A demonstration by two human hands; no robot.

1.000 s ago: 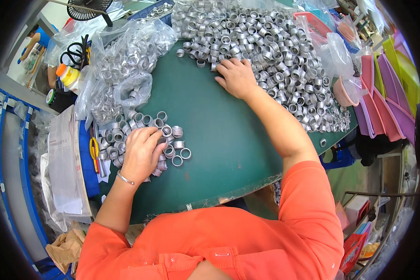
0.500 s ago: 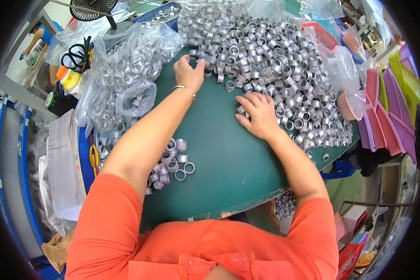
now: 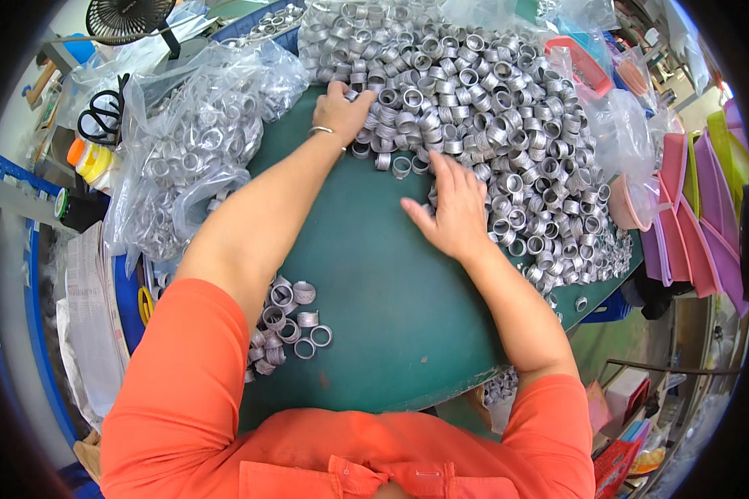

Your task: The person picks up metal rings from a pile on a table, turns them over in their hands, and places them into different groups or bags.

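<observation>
My left hand (image 3: 343, 115) reaches to the left edge of a large heap of short grey metal rings (image 3: 508, 125). Its thumb and fingers are apart at the rings, and the fingertips are partly hidden. A bangle (image 3: 322, 130) is on that wrist. My right hand (image 3: 455, 212) lies at the heap's near edge, fingers stretched and thumb spread, its fingertips touching rings. A loose ring (image 3: 401, 167) sits between the two hands. Near my left forearm is a smaller group of rings (image 3: 289, 331) on the green tabletop (image 3: 366, 291).
Clear plastic bags (image 3: 191, 141) of rings stand at the left, beside black-handled scissors (image 3: 104, 116) and a yellow bottle (image 3: 91, 158). A black fan (image 3: 129, 18) is at the back left. Pink and purple plastic trays (image 3: 678, 224) and a pink bowl (image 3: 627, 204) are on the right.
My left hand has moved farther into the heap's edge. My right hand's fingers have straightened and spread, and its thumb has swung out. The whole view has shifted slightly.
</observation>
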